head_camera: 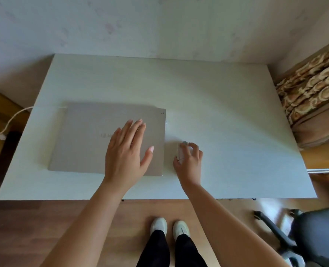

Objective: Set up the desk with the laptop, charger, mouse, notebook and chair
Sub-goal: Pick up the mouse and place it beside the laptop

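A closed grey laptop (86, 139) lies flat on the white desk (227, 105), left of centre. My left hand (127, 151) rests open over the lid's right half, fingers spread. Just right of the laptop, my right hand (189, 160) grips a small white mouse (180, 152) on the desk top. A white charger cable (9, 122) runs off the desk's left edge from the laptop's back left corner to the floor. A dark office chair (314, 237) stands at the lower right, beside the desk. No notebook shows in the frame.
The desk's far edge meets a pale wall (159, 26). A patterned brown sofa (314, 97) sits past the desk's right end. Wooden floor (44, 228) lies in front, where my feet in white shoes (169, 226) stand.
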